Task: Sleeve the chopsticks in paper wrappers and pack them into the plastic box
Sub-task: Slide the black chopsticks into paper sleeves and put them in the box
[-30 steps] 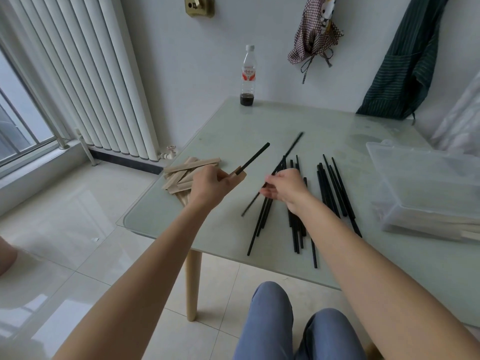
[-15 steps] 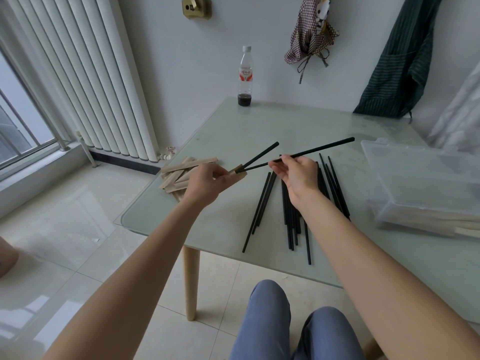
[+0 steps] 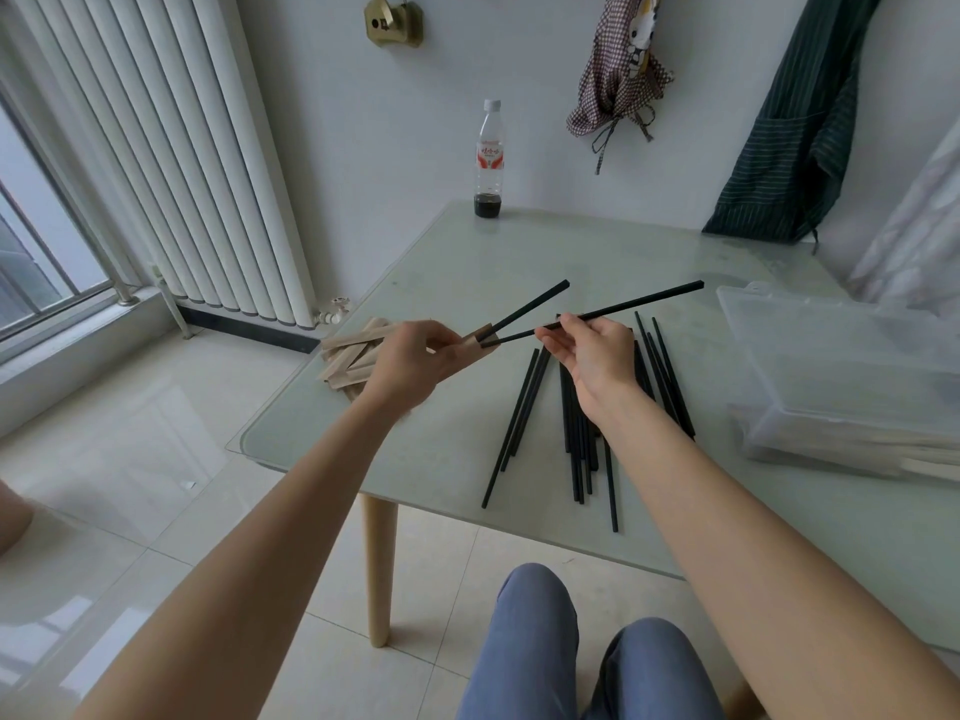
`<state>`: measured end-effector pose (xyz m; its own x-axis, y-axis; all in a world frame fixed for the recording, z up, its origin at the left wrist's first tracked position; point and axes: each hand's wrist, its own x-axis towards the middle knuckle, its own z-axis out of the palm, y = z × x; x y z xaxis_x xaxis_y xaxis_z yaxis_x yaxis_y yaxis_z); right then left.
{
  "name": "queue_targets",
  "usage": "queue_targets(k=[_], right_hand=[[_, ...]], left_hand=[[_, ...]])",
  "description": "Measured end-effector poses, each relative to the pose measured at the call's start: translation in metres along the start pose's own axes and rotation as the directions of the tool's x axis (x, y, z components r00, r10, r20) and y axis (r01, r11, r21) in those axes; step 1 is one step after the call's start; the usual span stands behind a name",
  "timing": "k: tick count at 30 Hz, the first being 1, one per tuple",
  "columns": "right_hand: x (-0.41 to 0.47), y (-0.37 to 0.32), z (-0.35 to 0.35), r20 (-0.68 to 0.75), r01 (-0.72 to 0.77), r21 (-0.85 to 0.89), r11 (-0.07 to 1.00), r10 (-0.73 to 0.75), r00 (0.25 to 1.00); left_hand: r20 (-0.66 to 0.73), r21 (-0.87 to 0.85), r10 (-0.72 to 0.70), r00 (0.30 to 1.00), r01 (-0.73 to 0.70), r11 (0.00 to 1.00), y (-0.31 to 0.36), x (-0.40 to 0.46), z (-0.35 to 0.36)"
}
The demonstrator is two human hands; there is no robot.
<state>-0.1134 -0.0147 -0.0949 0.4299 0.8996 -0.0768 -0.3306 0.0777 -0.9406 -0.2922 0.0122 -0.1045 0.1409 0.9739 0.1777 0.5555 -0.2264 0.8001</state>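
Brown paper wrapper (image 3: pixel 480 341) gripped in the curled fingers of the left hand (image 3: pixel 410 363), held above the glass table (image 3: pixel 441 283) with its open mouth turned to the right. One black chopstick (image 3: pixel 530 307) already seated in that mouth, slanting up and to the far right. Second black chopstick (image 3: pixel 623 306) pinched between thumb and fingertips of the right hand (image 3: pixel 592 358), remaining fingers loosely curled, its near tip meeting the wrapper mouth, its other end pointing right and far. Loose black chopsticks (image 3: pixel 576 433) spread on the table beneath and near the right hand, mostly running near to far, two lying a little apart on the left (image 3: pixel 514 423). Pile of empty wrappers (image 3: pixel 348 356) at the table's left edge, just behind the left hand. Clear plastic box (image 3: pixel 831 376) at the right, lid raised, light wrapped sets lying inside along its near wall. Plastic bottle (image 3: pixel 490 158) with dark liquid at its bottom standing at the far edge of the table. White radiator (image 3: pixel 171 148) along the left wall; checked cloth (image 3: pixel 618 80) and dark striped garment (image 3: pixel 789 127) hanging on the far wall. Blue-trousered knees (image 3: pixel 571 652) below the near table edge.
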Motion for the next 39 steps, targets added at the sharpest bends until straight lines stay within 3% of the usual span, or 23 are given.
queue_targets(k=[8, 15, 20, 25, 32, 36, 39], right_hand=[[-0.011, 0.007, 0.010, 0.143, -0.060, -0.011, 0.998, 0.061, 0.988], [-0.004, -0.001, -0.002, 0.003, -0.011, 0.080, 0.997, 0.011, 1.000], [-0.010, 0.004, 0.000, 0.075, -0.009, -0.015, 1.000, 0.010, 0.997], [-0.001, -0.008, -0.013, 0.006, -0.003, 0.076, 0.997, 0.003, 1.000], [-0.008, -0.005, -0.010, 0.075, -0.018, -0.054, 0.998, 0.022, 0.997], [-0.004, -0.013, -0.014, 0.034, -0.009, 0.020, 1.000, 0.008, 0.999], [-0.006, -0.011, -0.010, 0.066, 0.006, -0.059, 0.998, -0.002, 0.998]], left_hand=[[0.061, 0.011, 0.061, 0.996, -0.061, 0.998, 0.009, -0.003, 0.003], [0.077, 0.043, 0.071, 0.994, -0.075, 0.996, 0.009, -0.005, 0.001], [0.102, 0.017, 0.048, 0.994, -0.050, 0.999, 0.017, -0.001, 0.008], [0.112, -0.024, 0.036, 0.993, -0.033, 0.999, 0.020, -0.001, 0.008], [0.112, -0.035, 0.032, 0.993, -0.028, 0.999, 0.025, -0.002, 0.013], [0.139, -0.103, 0.028, 0.990, -0.014, 0.995, 0.027, -0.002, 0.010], [0.102, -0.067, 0.043, 0.994, -0.037, 0.997, 0.033, -0.001, 0.013]])
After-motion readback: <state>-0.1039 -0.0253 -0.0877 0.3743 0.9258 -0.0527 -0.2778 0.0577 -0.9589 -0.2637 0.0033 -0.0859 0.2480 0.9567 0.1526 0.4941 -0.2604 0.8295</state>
